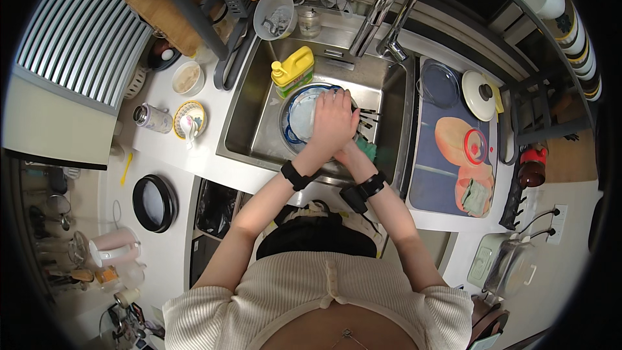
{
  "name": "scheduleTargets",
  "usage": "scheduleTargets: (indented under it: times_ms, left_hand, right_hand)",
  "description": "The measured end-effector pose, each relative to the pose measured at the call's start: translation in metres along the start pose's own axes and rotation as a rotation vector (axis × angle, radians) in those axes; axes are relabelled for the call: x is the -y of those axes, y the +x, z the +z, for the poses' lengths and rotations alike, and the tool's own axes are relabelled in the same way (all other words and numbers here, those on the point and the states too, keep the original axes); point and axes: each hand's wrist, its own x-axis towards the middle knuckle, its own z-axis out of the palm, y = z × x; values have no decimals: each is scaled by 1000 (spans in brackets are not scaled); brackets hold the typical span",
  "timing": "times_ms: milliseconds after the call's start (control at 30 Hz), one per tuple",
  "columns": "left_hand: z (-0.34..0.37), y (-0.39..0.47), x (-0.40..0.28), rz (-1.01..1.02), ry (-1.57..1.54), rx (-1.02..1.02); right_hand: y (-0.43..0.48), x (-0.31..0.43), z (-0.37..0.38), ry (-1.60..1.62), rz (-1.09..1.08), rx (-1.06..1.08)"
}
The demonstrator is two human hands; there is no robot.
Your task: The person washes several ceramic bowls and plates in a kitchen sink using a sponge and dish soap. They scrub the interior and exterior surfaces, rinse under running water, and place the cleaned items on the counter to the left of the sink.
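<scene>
Over the sink (243, 107), my left hand (334, 115) lies palm down across my right hand (346, 151), its fingers stretched out and nothing seen in its grasp. Most of my right hand is hidden beneath it; only the part near the wrist shows. Below them a white dish with a blue rim (302, 115) sits in a larger round vessel, partly covered by my hands. Several dark chopsticks (368, 118) stick out to the right of my hands. A green cloth (368, 148) is near my right wrist. Behind the dish stands a yellow detergent bottle (295, 70).
A chrome faucet (384, 14) rises behind the sink. To the left are a patterned bowl with a white spoon (189, 121), a thermos (154, 117) and a round black pan (154, 203). A drying mat (437, 175) at right bears lids and a folded cloth (476, 197).
</scene>
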Motion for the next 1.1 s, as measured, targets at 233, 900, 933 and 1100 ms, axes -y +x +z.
scheduleTargets:
  times_ms: [233,900,933,1100]
  left_hand:
    - [4,-52,4,274,-11,86]
    - [-1,-26,31,-215,-973,110]
    - [-1,-33,22,-159,-888,38]
    - [-5,-22,32,-224,-887,170]
  right_hand:
    - [9,13,-23,171,-84,-125]
    - [3,-13,-43,1002,300,650]
    - [2,-14,-46,1026,307,538]
    - [3,-16,-52,893,406,553]
